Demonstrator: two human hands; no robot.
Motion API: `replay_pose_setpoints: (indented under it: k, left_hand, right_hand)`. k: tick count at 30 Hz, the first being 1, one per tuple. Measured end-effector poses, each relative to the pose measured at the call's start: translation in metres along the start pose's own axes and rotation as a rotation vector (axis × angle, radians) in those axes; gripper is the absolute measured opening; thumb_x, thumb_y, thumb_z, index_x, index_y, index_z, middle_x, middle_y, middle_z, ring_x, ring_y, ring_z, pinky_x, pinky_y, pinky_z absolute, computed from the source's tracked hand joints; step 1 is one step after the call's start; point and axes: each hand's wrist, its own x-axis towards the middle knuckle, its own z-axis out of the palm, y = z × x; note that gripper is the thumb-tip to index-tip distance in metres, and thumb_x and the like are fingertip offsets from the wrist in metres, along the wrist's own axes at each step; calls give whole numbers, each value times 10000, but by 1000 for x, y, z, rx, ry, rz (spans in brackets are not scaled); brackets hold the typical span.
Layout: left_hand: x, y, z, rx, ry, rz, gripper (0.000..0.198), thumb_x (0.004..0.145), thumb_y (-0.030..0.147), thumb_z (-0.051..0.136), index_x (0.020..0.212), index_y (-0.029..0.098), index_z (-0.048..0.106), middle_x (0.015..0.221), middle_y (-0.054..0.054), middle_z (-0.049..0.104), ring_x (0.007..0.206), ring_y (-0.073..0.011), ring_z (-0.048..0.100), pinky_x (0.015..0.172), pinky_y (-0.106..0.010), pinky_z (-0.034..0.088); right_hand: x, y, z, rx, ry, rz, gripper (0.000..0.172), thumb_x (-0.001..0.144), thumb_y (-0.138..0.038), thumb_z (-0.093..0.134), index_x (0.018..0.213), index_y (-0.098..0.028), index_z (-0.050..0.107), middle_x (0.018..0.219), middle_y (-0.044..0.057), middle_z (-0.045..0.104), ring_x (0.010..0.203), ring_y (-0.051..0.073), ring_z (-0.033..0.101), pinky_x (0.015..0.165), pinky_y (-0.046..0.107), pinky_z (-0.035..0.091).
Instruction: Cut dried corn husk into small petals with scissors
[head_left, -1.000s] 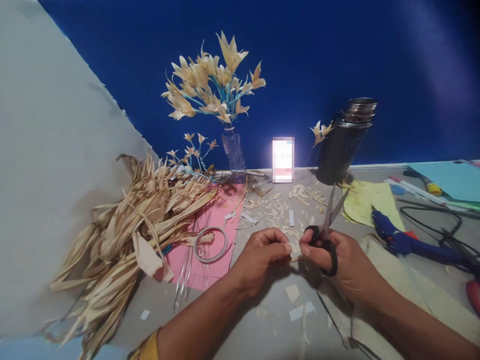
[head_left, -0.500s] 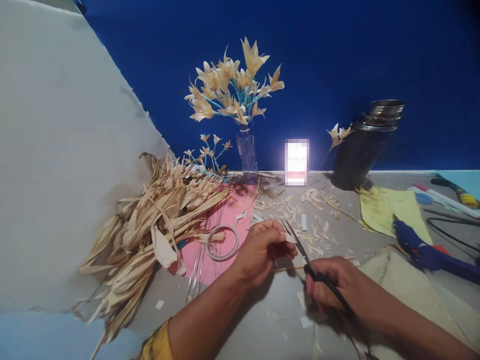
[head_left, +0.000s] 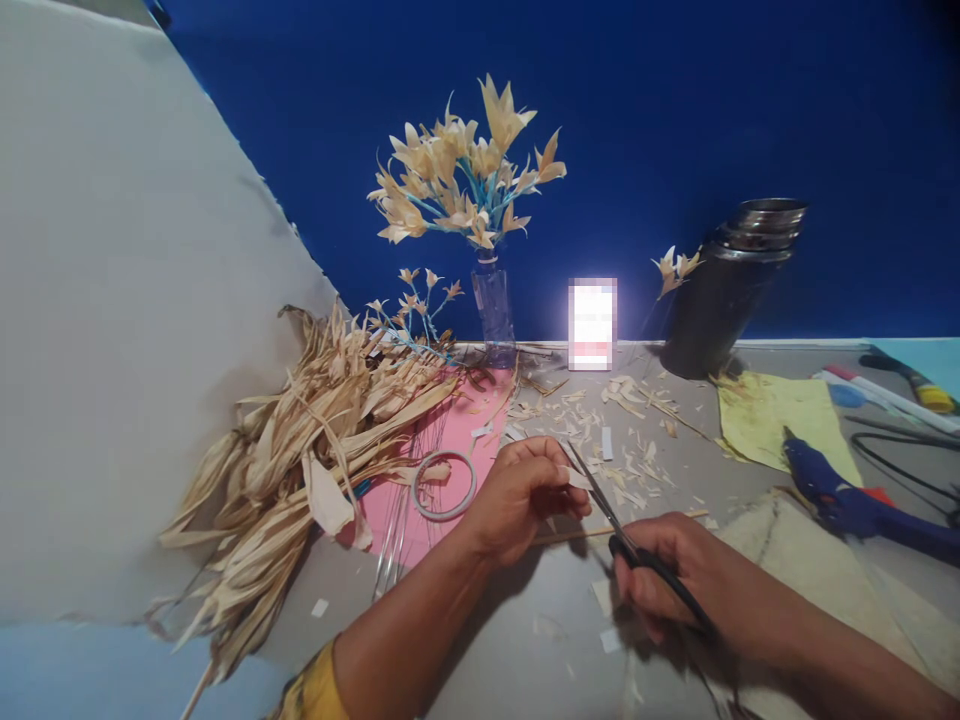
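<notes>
Between the thumb and fingers of my left hand (head_left: 529,495) a small piece of pale corn husk (head_left: 576,478) is pinched. My right hand (head_left: 667,575) grips a pair of scissors (head_left: 616,522) by the black handles. Their blades point up and to the left, right beside the husk piece, and look nearly closed together. Whether they touch the husk I cannot tell. A thin stick (head_left: 574,537) lies on the table just below my left fingers. Small husk clippings (head_left: 637,470) are scattered beyond both hands.
Dried husks (head_left: 300,450) are heaped at left beside pink paper (head_left: 480,425) and a tape roll (head_left: 444,486). Husk flowers stand in a bottle (head_left: 493,310) behind. A lit, blurred screen (head_left: 592,325), a dark flask (head_left: 712,300) and a blue glue gun (head_left: 840,500) stand or lie to the right.
The scissor blades have drawn closer together beside the husk piece. Both hands stay almost in place; the whole view shifts very slightly.
</notes>
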Motion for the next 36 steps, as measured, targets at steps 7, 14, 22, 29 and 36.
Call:
replay_pose_setpoints:
  k: [7,14,22,29,36]
  left_hand:
    - [0,0,-1,23,10,7,147,585,217,685,638,167,557,592,-9,634,526,-135,613,589,-280,487]
    - [-1,3,-1,33,20,21,136,579,206,670,645,167,557,598,-4,621,515,-126,597,589,-278,477]
    - [-3,-2,4,159,19,34,112,611,201,684,632,158,583,594,-21,623,568,-121,592,603,-247,433]
    - [-5,-16,9,142,-66,-72,203,650,281,750,722,144,617,642,-42,660,567,-125,590,622,-257,430]
    - [-3,-29,11,119,-125,-40,345,653,369,845,759,134,615,644,-19,629,555,-107,583,588,-232,423]
  right_hand:
    - [1,0,-1,-13,3,-2,489,784,-642,669,643,-189,552,537,7,591,471,107,445,440,219,290]
    - [2,6,0,10,17,31,331,794,-432,649,600,-197,521,464,-39,524,434,85,361,453,223,235]
    - [6,0,4,335,335,-23,328,706,-423,811,799,-191,600,631,-41,590,532,109,505,520,238,378]
    - [4,-9,-2,278,546,-163,365,660,-371,867,852,-176,627,695,5,664,646,181,622,605,279,469]
    - [4,-8,-2,266,502,-192,312,675,-322,848,834,-188,616,675,-18,675,631,162,620,595,251,459]
